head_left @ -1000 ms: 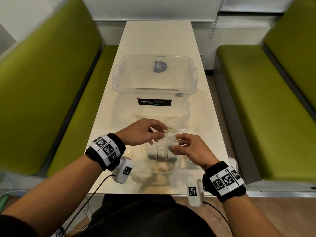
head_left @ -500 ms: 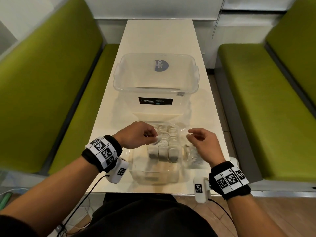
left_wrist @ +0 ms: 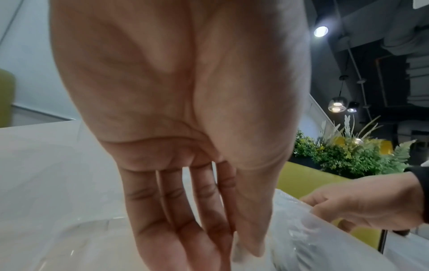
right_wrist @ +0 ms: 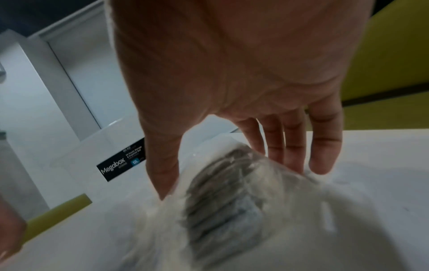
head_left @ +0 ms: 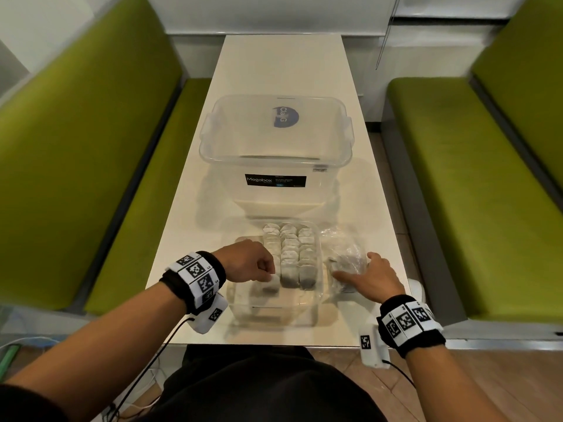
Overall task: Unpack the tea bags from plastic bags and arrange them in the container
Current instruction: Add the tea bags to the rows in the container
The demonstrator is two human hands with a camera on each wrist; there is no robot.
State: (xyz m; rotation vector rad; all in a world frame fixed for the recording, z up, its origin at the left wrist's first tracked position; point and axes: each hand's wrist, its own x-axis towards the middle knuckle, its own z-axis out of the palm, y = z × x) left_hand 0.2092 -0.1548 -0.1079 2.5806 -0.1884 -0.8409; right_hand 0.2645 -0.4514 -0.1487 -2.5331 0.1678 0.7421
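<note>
Tea bags [head_left: 289, 254] stand in three neat rows inside my small clear container [head_left: 316, 303], which sits at the near end of the desk [head_left: 274, 71]. A second ago both my hands met above the container, working one bag out of its wrapper; now they have parted. My left hand [head_left: 248, 264] has dropped to the container's left row, fingers and thumb pinching one unwrapped tea bag [head_left: 271, 284] as it goes in at the near end. I judge this bag nearly placed. My right hand [head_left: 373, 277] has swung to the right of the container and rests with loosely spread fingers on a crumpled plastic bag [right_wrist: 223, 198] still packed with tea bags, not yet gripping it. Behind the container stands a large clear storage box [head_left: 275, 181].
</note>
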